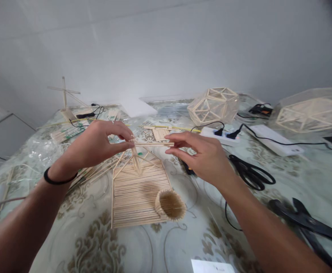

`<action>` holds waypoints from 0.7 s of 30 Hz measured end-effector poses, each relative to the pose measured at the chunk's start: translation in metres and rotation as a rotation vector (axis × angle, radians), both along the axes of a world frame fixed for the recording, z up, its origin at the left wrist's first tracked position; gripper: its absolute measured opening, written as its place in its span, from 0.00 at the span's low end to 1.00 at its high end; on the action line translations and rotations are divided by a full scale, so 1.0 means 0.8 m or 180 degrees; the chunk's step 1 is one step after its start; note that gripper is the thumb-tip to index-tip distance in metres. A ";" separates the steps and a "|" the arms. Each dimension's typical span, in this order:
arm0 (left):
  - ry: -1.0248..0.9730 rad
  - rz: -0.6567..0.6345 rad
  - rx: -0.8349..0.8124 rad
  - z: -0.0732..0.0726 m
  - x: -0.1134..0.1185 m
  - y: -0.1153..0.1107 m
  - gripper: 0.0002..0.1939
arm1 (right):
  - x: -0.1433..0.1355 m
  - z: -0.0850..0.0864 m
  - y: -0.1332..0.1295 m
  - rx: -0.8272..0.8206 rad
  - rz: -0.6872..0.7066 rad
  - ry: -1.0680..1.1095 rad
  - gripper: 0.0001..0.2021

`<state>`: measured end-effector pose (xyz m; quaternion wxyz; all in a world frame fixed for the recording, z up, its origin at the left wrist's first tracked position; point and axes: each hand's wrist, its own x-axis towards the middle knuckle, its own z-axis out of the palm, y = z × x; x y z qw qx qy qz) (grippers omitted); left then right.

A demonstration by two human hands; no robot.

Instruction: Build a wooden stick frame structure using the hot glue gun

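Observation:
A short bundle of thin wooden sticks [153, 144] lies level atop an upright stick post [136, 161]. My left hand [106, 142] pinches the left end of that bundle at the post's top. Around the bundle's right end, my right hand [198, 153] has its thumb and fingers apart, with a gap visible above and below the sticks. Slanting braces run from the post to a flat platform of sticks [134, 204] on the table. A round stick cup [170, 204] stands at the platform's front right corner.
Black-handled scissors [251, 172] and dark pliers [308, 220] lie at right. Behind them are a white power strip [219, 135] with plugs and cords, and a faceted stick frame [214, 106]. A stick cross [65, 93] stands back left, near clear plastic wrap [37, 151].

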<state>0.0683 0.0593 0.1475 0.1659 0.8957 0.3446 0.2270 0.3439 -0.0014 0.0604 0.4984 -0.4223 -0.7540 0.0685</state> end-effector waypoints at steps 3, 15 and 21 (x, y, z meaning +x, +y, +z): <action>-0.0021 -0.0034 0.0029 -0.001 -0.001 0.003 0.07 | -0.007 0.003 -0.003 -0.0377 0.0176 0.0385 0.10; -0.0351 -0.0090 -0.0239 -0.003 0.001 0.008 0.05 | -0.014 0.002 -0.006 0.0218 -0.0055 -0.0111 0.11; -0.0336 -0.0166 -0.0153 -0.009 0.001 0.011 0.07 | -0.010 -0.001 0.002 0.0426 0.0023 -0.0288 0.08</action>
